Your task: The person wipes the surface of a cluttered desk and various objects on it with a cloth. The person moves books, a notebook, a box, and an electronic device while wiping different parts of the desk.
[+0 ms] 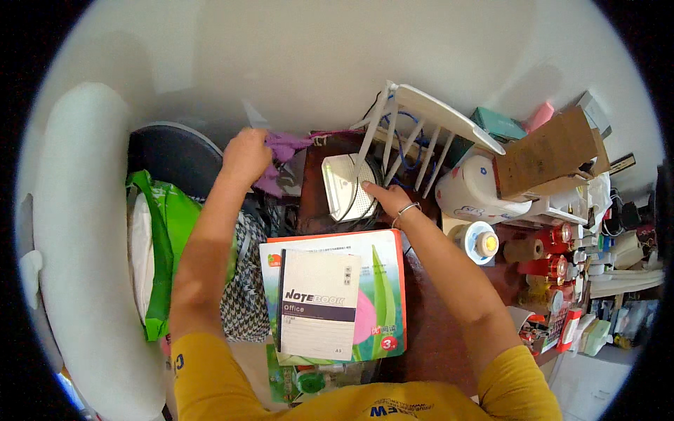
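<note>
My left hand (246, 156) is closed at the wall side of the table, on a crumpled purple cloth (284, 146) that spreads out to its right; the fingertips are hidden. A thin pale sheet (254, 114) sticks up just behind this hand. My right hand (387, 198) grips the right edge of a white box with a perforated face (344, 184), thumb on top. Black cables loop around that box. Nearer to me, a white notebook (319, 305) lies on a larger picture book (385, 281) with a green leaf and pink flower.
A white slatted rack (449, 116) leans by the wall, with blue cable behind. Right of it stand a white bucket (463, 188), a cardboard box (547, 154), a tape roll (477, 242) and several jars (551, 266). A green bag (179, 217) and a white bolster (88, 245) fill the left.
</note>
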The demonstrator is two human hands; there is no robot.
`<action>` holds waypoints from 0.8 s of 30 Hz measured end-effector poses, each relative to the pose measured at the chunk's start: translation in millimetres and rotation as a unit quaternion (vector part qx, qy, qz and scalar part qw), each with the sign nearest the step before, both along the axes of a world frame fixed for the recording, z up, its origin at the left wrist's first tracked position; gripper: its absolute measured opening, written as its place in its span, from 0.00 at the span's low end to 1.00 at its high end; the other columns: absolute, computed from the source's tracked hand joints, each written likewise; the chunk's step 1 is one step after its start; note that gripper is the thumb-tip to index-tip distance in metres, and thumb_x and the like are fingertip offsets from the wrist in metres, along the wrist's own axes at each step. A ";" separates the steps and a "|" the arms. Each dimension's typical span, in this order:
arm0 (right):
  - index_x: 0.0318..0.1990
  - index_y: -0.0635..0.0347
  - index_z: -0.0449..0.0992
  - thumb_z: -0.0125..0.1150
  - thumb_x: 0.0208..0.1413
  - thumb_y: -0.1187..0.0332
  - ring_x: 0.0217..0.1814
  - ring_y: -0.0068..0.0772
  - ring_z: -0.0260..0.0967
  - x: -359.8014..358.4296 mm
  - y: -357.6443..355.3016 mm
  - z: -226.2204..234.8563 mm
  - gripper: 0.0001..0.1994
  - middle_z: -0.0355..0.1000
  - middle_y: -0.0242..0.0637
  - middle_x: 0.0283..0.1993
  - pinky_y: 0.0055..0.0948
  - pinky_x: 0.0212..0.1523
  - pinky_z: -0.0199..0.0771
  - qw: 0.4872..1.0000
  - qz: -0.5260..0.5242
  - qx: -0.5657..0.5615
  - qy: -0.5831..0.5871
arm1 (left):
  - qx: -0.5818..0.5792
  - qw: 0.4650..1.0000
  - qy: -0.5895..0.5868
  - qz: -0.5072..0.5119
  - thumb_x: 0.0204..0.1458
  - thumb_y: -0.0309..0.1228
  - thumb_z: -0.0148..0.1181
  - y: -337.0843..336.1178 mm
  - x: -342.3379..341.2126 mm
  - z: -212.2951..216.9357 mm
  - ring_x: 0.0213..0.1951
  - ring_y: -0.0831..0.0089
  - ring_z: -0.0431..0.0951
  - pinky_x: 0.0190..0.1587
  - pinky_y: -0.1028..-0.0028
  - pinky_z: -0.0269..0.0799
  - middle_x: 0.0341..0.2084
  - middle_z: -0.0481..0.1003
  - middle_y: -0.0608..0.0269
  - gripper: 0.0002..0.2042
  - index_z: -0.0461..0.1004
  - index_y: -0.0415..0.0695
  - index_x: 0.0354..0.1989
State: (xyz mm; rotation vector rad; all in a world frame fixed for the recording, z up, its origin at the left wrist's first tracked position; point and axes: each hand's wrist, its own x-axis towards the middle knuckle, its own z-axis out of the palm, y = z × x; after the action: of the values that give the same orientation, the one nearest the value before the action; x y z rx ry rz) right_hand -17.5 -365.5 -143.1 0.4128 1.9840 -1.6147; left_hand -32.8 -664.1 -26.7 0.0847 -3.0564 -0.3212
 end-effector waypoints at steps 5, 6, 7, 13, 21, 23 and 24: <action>0.54 0.86 0.55 0.71 0.33 0.47 0.49 0.38 0.66 4.1 -1.6 -0.9 0.51 0.64 0.56 0.51 0.32 0.47 0.68 0.998 -0.041 -0.039 -0.017 | 0.072 0.970 0.229 0.047 0.42 0.28 0.53 3.5 -16.8 4.9 0.42 0.55 0.74 0.45 0.62 0.68 0.37 0.74 0.46 0.15 0.74 0.40 0.41; 0.54 0.85 0.55 0.71 0.32 0.47 0.49 0.39 0.66 5.5 -3.9 8.4 0.51 0.65 0.56 0.51 0.32 0.47 0.67 0.998 -0.035 -0.038 -0.027 | 0.185 0.943 0.261 0.087 0.43 0.28 0.53 -1.2 -24.1 16.2 0.40 0.58 0.75 0.44 0.63 0.68 0.36 0.75 0.47 0.15 0.74 0.39 0.41; 0.54 0.84 0.55 0.71 0.32 0.47 0.50 0.39 0.66 6.4 -7.1 15.0 0.51 0.65 0.55 0.51 0.32 0.48 0.67 0.998 -0.027 -0.038 -0.036 | 0.292 0.902 0.292 0.127 0.43 0.28 0.53 -10.1 -29.7 34.6 0.38 0.61 0.76 0.42 0.65 0.69 0.34 0.75 0.49 0.15 0.74 0.39 0.42; 0.53 0.82 0.59 0.69 0.33 0.43 0.54 0.41 0.64 -6.1 0.9 -23.8 0.50 0.64 0.56 0.53 0.33 0.49 0.66 0.999 -0.021 -0.021 -0.024 | 0.211 0.974 0.085 -0.019 0.40 0.32 0.54 11.4 -14.6 65.8 0.34 0.53 0.76 0.40 0.64 0.70 0.31 0.75 0.44 0.15 0.74 0.39 0.38; 0.47 0.75 0.68 0.62 0.44 0.45 0.39 0.39 0.71 4.4 13.2 17.1 0.36 0.71 0.50 0.42 0.30 0.35 0.72 0.977 0.147 0.149 0.046 | 0.150 0.970 -0.148 -0.124 0.39 0.29 0.57 30.8 62.2 -53.2 0.40 0.49 0.73 0.43 0.61 0.69 0.35 0.74 0.44 0.15 0.72 0.39 0.37; 0.46 0.74 0.70 0.60 0.41 0.40 0.40 0.52 0.71 10.0 28.3 48.7 0.39 0.72 0.55 0.42 0.32 0.45 0.70 0.959 0.213 0.178 0.056 | 0.136 0.948 -0.224 -0.184 0.39 0.30 0.57 23.2 68.9 -72.4 0.39 0.49 0.73 0.42 0.62 0.69 0.35 0.74 0.46 0.15 0.72 0.39 0.37; 0.40 0.68 0.74 0.59 0.46 0.45 0.31 0.43 0.72 16.8 35.4 50.7 0.29 0.75 0.45 0.35 0.32 0.36 0.73 0.965 0.180 0.163 0.101 | 0.152 0.930 -0.247 -0.225 0.38 0.31 0.58 22.1 62.3 -72.8 0.37 0.50 0.75 0.40 0.62 0.69 0.36 0.74 0.48 0.16 0.73 0.40 0.38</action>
State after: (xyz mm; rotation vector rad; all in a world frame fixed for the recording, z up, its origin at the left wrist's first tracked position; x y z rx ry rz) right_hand -0.7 -330.1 -92.4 -0.0030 2.3264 -1.1442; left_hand 29.5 -642.0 -99.5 -0.6262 -3.4527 -0.9297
